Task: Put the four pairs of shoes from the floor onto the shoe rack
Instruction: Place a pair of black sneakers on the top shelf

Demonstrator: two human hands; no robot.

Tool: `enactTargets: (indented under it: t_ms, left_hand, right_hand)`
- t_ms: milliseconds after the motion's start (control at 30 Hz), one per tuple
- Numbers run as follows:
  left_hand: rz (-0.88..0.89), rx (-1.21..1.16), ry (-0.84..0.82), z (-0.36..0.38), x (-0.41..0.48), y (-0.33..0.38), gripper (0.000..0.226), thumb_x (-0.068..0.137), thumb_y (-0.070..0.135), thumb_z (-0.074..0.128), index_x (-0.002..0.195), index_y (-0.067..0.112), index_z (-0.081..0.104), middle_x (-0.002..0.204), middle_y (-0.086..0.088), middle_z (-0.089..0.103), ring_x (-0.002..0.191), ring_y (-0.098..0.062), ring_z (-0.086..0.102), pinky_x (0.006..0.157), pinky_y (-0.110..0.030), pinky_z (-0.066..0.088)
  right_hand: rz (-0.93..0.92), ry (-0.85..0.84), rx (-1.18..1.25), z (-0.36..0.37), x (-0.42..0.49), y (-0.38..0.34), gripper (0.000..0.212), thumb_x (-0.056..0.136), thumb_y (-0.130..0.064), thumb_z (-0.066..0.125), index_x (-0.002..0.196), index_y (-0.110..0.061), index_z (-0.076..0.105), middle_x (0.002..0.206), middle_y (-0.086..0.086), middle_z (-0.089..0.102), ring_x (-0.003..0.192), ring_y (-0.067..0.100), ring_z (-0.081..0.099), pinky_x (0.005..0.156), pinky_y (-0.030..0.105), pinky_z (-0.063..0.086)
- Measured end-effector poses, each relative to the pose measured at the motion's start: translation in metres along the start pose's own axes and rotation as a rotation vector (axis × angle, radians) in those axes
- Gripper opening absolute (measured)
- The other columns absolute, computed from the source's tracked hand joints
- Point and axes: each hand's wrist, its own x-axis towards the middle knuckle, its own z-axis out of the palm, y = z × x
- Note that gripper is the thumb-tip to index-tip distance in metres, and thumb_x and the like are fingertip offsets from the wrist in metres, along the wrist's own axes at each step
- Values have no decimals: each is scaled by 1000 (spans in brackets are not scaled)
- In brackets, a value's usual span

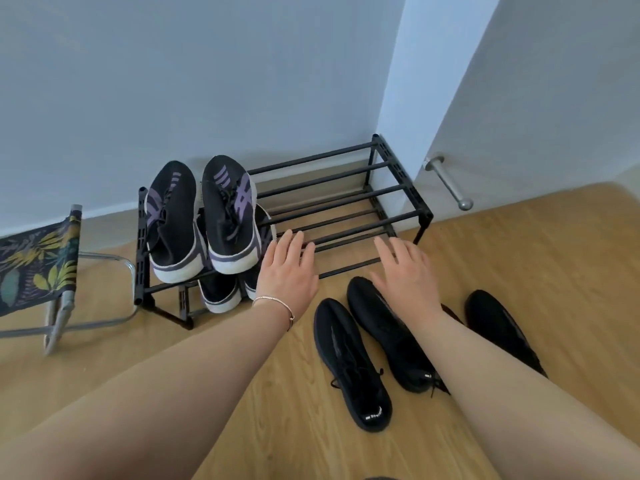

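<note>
A black two-tier shoe rack [346, 195] stands against the wall. A pair of black sneakers with purple stripes [204, 216] sits on the left of its top tier. Another pair with white soles [221, 292] rests on the lower tier beneath them. On the wooden floor in front lie two black sneakers [353, 362], toes toward the rack. A third black shoe [498, 323] lies to the right, partly hidden by my right arm. My left hand [287, 268] hovers open at the rack's front rail. My right hand [405, 271] is open above the toe of a black sneaker.
A folding stool with leaf-print fabric [38, 265] stands left of the rack. A white door with a metal handle [446, 181] is at the right, close to the rack's end. Wooden floor spreads in front.
</note>
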Motion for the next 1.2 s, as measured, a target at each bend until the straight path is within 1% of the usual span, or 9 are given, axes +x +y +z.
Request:
enactTargets:
  t_ms: [200,300,467,600,733,833,967,1100,1200]
  left_hand:
    - [-12,44,-63,41,-15,30,65,98,42,48,155,15,31,168,-17,13,155,-36,9,125,-54,14]
    - [-23,73,-102,54,-19,36,70,100,46,44,158,15,21,169,-17,6,156,-35,4,125,-53,12]
    - [-37,60,-217,74,-44,39,70,99,47,45,157,16,21,168,-16,9,155,-35,10,125,-51,17]
    - [-160,-46,-355,91,-70,52,72,98,48,47,157,17,19,167,-15,13,153,-34,18,123,-47,25]
    - [-342,-213,-509,109,-85,70,68,96,52,49,150,15,28,146,-12,42,131,-30,44,103,-40,45]
    - [-514,-466,-631,124,-90,80,68,96,53,51,146,10,33,139,-15,50,124,-33,52,100,-42,49]
    - [-759,-783,-798,141,-97,84,71,96,55,51,142,2,40,135,-16,58,120,-36,59,95,-39,49]
    - [-774,-890,-865,152,-105,88,70,93,59,53,132,1,50,119,-13,64,100,-32,61,83,-35,47]
    - [-794,-1041,-795,161,-107,92,66,83,62,62,125,12,54,105,-5,67,96,-30,67,90,-41,56]
  right_hand:
    - [131,-110,-41,31,-53,46,66,92,-41,66,147,-10,46,133,13,61,117,32,59,95,43,51]
    - [185,-158,-50,47,-75,58,66,93,-43,66,147,-9,49,132,13,63,116,33,61,95,45,52]
    - [222,-260,-56,69,-103,66,66,95,-47,63,146,-7,51,132,15,65,118,34,62,94,45,55]
    - [250,-315,-17,82,-112,64,64,95,-46,62,144,-5,53,129,16,67,115,35,63,89,44,57]
    - [356,-345,95,91,-118,61,63,100,-48,53,147,-5,48,129,15,64,117,32,60,89,41,56]
    - [464,-382,206,98,-118,57,65,101,-51,50,148,-6,45,132,14,61,121,29,57,92,40,54]
    - [515,-417,253,105,-119,54,58,102,-50,49,138,-5,55,126,14,62,119,30,57,92,41,54]
    - [561,-415,300,109,-117,52,53,102,-47,49,135,-7,58,124,14,62,115,31,57,91,42,53]
    - [638,-435,428,111,-117,49,50,101,-47,52,135,-11,55,124,12,63,113,30,60,92,43,55]
